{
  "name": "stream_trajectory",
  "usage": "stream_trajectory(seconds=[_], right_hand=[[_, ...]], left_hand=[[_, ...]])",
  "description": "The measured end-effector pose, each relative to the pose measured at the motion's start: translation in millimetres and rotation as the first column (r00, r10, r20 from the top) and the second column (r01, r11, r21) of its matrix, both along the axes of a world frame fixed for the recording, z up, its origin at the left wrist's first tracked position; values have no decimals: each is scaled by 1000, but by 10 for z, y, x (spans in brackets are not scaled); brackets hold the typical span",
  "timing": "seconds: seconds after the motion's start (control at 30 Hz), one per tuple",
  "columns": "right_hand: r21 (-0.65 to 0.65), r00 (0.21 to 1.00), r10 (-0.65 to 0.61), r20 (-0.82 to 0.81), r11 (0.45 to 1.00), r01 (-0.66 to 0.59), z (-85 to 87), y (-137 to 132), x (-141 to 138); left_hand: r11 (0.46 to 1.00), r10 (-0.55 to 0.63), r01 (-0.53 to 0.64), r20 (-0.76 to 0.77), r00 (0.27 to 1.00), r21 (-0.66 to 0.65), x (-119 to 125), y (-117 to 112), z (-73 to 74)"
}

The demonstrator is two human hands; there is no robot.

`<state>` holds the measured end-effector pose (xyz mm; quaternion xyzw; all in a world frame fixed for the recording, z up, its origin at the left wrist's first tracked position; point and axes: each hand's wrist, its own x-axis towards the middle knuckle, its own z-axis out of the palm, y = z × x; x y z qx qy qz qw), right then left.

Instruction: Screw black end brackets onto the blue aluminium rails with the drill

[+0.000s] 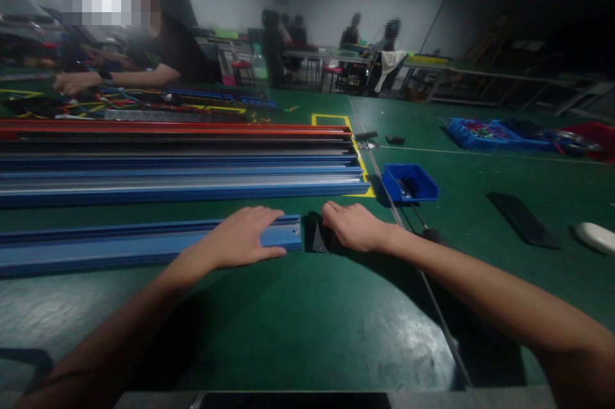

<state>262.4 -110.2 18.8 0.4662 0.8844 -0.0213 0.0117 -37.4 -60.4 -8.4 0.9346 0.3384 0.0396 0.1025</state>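
A long blue metal rail (120, 243) lies across the green table in front of me. My left hand (243, 237) rests flat over the rail's right end, fingers stretched out on it. Just past that end sits a small black end cap (317, 236). My right hand (353, 226) is curled around the cap's right side, fingers bent and pressed against it. The cap stands close to the rail's end face; whether they touch I cannot tell.
A stack of long blue, grey and red rails (177, 162) lies behind. A small blue bin (410, 183) holds black parts to the right. A thin rod (413, 249) runs under my right arm. A black strip (523, 220) and white object (596, 237) lie far right. A person sits at upper left; others work in the background.
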Motion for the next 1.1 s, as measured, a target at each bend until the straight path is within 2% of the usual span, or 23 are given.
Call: stream_trajectory(seconds=[0.23, 0.33, 0.47, 0.53, 0.63, 0.73, 0.8, 0.93, 1.1], right_hand=[[-21, 997, -67, -24, 998, 67, -41, 79, 57], [-120, 991, -104, -87, 988, 93, -38, 98, 70], [-279, 942, -173, -286, 956, 90, -41, 135, 90], [-400, 895, -236, -379, 914, 71, -63, 159, 118], [-580, 806, -352, -476, 815, 13, -112, 194, 184], [-684, 729, -445, -520, 728, -44, -136, 219, 242], [-727, 707, -486, -514, 685, -58, -118, 226, 258], [-777, 660, -551, -510, 624, -81, -43, 223, 248], [-786, 571, -592, -569, 595, -167, -18, 213, 245]], left_hand=[[1000, -8, 9, 40, 999, -9, 4, 0, 14], [1000, -5, 6, 25, 1000, -12, 3, 3, 21], [1000, 2, -2, 20, 1000, -24, 0, 2, 23], [1000, 5, -4, 30, 1000, -29, -5, 2, 20], [1000, 7, -6, 30, 1000, -30, -10, 3, 14], [1000, 15, -15, 9, 1000, -24, -2, -1, 22], [1000, 23, -24, -18, 1000, -19, 14, -9, 40], [999, 27, -27, -45, 999, -20, 48, -31, 87], [999, 30, -31, -43, 999, -29, 63, -38, 114]])
